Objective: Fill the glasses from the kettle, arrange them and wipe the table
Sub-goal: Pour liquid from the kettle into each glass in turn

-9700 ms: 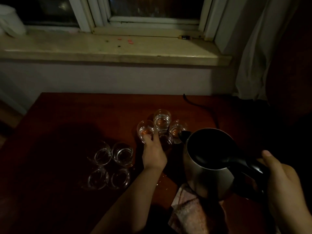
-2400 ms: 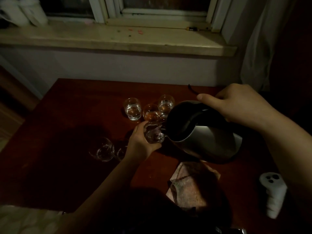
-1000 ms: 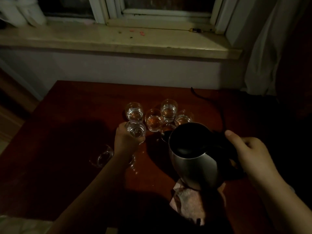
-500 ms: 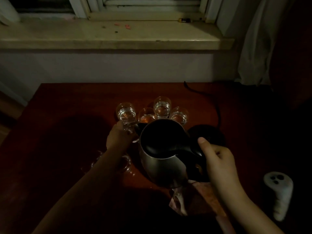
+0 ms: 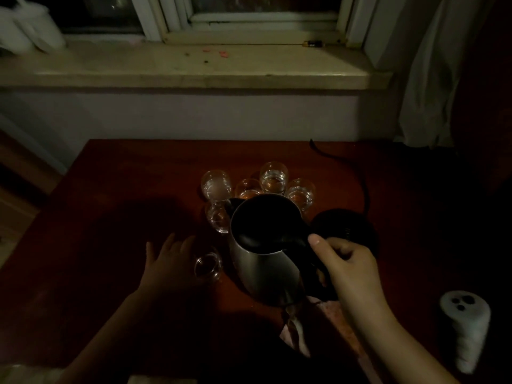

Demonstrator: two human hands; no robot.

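Several small filled glasses [image 5: 273, 177] stand clustered at the middle of the dark red table [image 5: 116, 189]; one more filled glass [image 5: 219, 217] stands just left of the kettle's spout. My right hand [image 5: 349, 270] grips the black handle of the steel kettle [image 5: 263, 253], which is held upright with its lid open, just above the table. My left hand [image 5: 170, 261] lies with fingers spread against an empty glass [image 5: 207, 266] left of the kettle. Whether the thumb wraps that glass is too dark to tell.
The round black kettle base [image 5: 349, 231] with its cord [image 5: 364, 187] sits behind my right hand. A pinkish cloth [image 5: 297, 331] lies below the kettle. A white cylinder-like object [image 5: 466, 328] lies at the right. A stone windowsill [image 5: 194, 67] runs beyond the table.
My left hand let go of the filled glass, leaving it beside the cluster, and drew back to an empty glass nearer me. The kettle stayed upright in my right hand.
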